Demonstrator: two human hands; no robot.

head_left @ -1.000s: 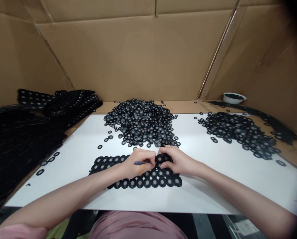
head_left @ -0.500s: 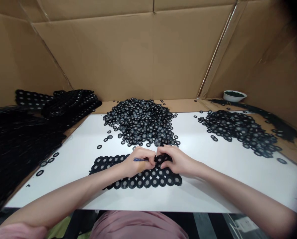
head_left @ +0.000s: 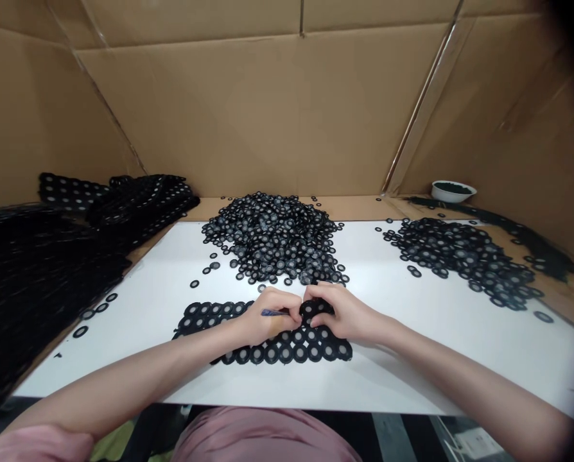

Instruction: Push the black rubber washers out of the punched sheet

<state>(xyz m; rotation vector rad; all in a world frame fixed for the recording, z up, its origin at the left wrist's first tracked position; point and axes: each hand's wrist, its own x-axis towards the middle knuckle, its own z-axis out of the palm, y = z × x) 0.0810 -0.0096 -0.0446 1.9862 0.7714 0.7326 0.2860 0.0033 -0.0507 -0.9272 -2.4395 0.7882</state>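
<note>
Head view: ring panel [head_left: 286, 353] of black rings with pale grey centres, set in rows, lies flat on a white board [head_left: 388, 382] near its front edge; both hands rest over its far half, the near row showing uncovered below them.

Left hand [head_left: 270, 317] is closed around a slim tool [head_left: 273, 313] with a blue patterned handle; the panel runs out beneath this hand on both sides, and the tool's tip is hidden by the fingers.

Right hand [head_left: 347, 312] grips the panel at its far right part, fingers at the far edge and thumb on the near side; several rings show between thumb and fingers; the fingertips of the two hands are just beside each other.

Beyond the hands stands a large heap of loose rings [head_left: 272, 237], its near edge close to the right fingers; a second heap [head_left: 460, 256] lies to the right, well apart; a white bowl [head_left: 445, 195] with dark contents sits behind it, near a bundle of dark strands [head_left: 532, 237]; at far left lie a mass of black strands [head_left: 36, 269] and folded dotted material [head_left: 142, 199]; cardboard walls [head_left: 268, 109] enclose the station.
</note>
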